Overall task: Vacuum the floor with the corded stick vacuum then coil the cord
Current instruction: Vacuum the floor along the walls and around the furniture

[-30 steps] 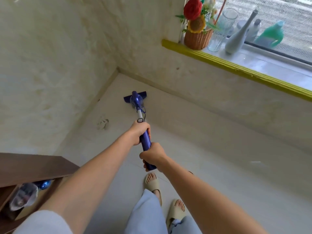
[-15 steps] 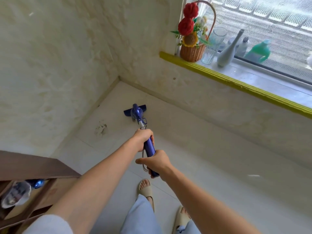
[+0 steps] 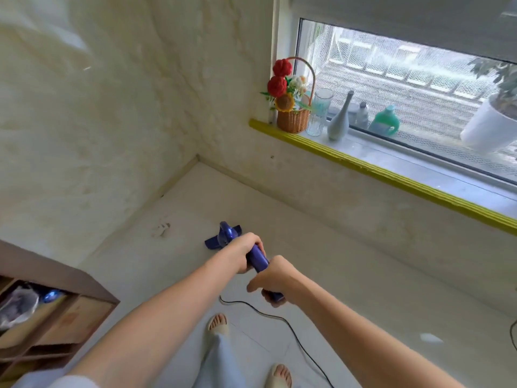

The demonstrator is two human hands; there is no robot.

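A: Where's the vacuum [image 3: 258,257]?
B: On the floor [image 3: 349,278] nr the corner, head by the left wall.
A: Hands?
B: Left hand [image 3: 242,254] grips the handle higher up, right hand [image 3: 272,278] grips its end. Cord [image 3: 282,322] trails across the floor btw the feet.

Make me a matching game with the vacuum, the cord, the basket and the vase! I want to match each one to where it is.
Things:
1. vacuum
2. cord
3. basket
4. vase

Places:
A. on the sill, at its corner end, with flowers in it
B. lying loose on the floor by the feet
C. held in both hands
D. on the sill, right of the glass

Pairs: 1-C, 2-B, 3-A, 4-D
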